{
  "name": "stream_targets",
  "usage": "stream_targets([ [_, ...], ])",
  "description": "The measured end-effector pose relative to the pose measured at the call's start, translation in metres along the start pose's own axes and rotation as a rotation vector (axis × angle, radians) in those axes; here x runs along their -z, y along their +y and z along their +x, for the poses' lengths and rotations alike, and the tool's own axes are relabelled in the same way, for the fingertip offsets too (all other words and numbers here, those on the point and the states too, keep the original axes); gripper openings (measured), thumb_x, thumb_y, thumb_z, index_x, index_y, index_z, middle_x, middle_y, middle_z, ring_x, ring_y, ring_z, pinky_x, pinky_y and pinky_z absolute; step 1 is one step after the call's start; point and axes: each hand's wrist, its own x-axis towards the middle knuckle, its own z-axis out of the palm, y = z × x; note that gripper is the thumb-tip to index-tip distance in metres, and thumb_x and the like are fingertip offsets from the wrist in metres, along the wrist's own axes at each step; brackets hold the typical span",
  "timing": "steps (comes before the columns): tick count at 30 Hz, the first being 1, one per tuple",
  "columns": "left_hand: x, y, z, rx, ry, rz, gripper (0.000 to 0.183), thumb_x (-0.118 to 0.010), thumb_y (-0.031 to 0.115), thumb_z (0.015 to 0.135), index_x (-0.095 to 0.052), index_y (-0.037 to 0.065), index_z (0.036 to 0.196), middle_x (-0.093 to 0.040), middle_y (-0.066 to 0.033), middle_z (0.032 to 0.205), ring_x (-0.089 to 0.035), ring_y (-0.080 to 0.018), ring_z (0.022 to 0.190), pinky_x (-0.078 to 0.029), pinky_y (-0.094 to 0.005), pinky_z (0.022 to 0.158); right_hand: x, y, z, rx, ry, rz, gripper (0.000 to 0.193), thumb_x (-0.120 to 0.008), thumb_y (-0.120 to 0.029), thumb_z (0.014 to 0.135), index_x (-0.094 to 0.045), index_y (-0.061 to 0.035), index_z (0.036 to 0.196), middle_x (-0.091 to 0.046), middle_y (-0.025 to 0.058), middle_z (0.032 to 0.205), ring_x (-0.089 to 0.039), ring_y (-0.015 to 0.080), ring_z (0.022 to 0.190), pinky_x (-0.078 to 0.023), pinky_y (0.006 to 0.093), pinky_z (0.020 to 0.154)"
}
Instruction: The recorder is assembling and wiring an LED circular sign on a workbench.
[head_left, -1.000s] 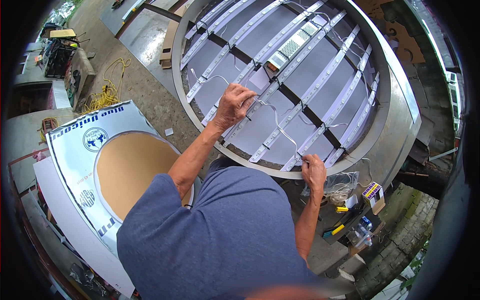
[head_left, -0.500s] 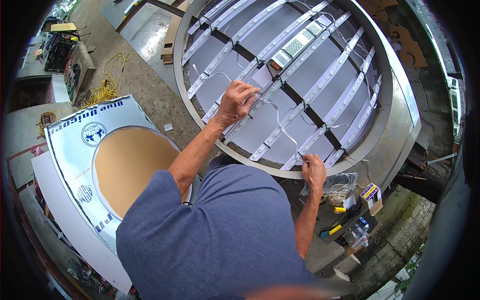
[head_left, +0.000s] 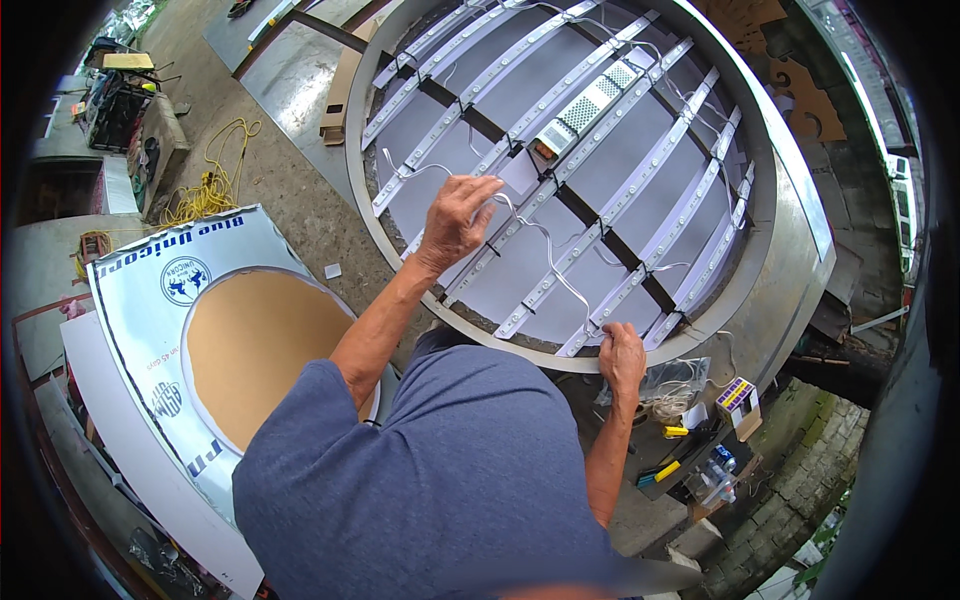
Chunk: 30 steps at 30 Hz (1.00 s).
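Note:
A round metal frame (head_left: 778,240) stands before me, crossed by several white LED light strips (head_left: 640,180) with small round lenses. Over the strips runs a thin white wire (head_left: 550,248). My left hand (head_left: 456,222) is closed, thumb and fingers pinching the wire above a strip on the frame's near left. At the near rim my right hand (head_left: 622,356) is closed, its fingertips by a strip's end where the wire comes down; the pinched spot is too small to make out. A perforated metal power supply (head_left: 583,108) lies on the middle strips, beyond my left hand.
Dark crossbars (head_left: 575,210) run beneath the strips. To my left lies a film-covered board (head_left: 140,300) with a round brown panel (head_left: 265,345). A yellow cord (head_left: 205,195) is coiled on the floor. Bundled wire (head_left: 672,395) and a small box (head_left: 738,397) sit right of my right hand.
My left hand has shifted slightly left and nearer, still pinching the wire. My right hand has moved slightly nearer to me, and its fingers look more curled.

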Motion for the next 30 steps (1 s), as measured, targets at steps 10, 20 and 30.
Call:
stream_targets([
  [10,0.070,-0.056,-0.012,0.377,-0.034,0.231,0.012,-0.069,0.020,0.091,-0.072,0.009,0.096,-0.067,-0.0083,0.078,-0.062,-0.0231,0.074,-0.049,-0.0371,0.066,0.000,-0.002,0.001,-0.050,-0.006,-0.005,0.016,-0.058,-0.015,0.088,-0.070,-0.0079,0.096,-0.063,0.0138,0.094,-0.064,0.0369,0.090,-0.051,0.0474,0.078],
  [20,0.078,-0.086,-0.021,0.215,0.113,0.461,0.032,-0.069,0.006,0.083,-0.069,0.011,0.114,-0.068,-0.0028,0.112,-0.056,-0.0233,0.109,-0.042,-0.0397,0.095,0.000,-0.002,0.001,-0.070,-0.017,-0.016,0.016,-0.058,-0.016,0.089,-0.070,-0.0078,0.096,-0.064,0.0141,0.095,-0.064,0.0371,0.091,-0.051,0.0476,0.079],
  [30,0.075,-0.095,-0.024,0.240,0.065,0.485,0.035,-0.069,0.000,0.080,-0.070,0.013,0.112,-0.069,-0.0001,0.112,-0.057,-0.0228,0.109,-0.042,-0.0394,0.095,0.001,-0.002,0.000,-0.072,0.004,-0.006,0.014,-0.060,-0.015,0.089,-0.070,-0.0086,0.097,-0.064,0.0133,0.094,-0.064,0.0368,0.091,-0.051,0.0472,0.078],
])
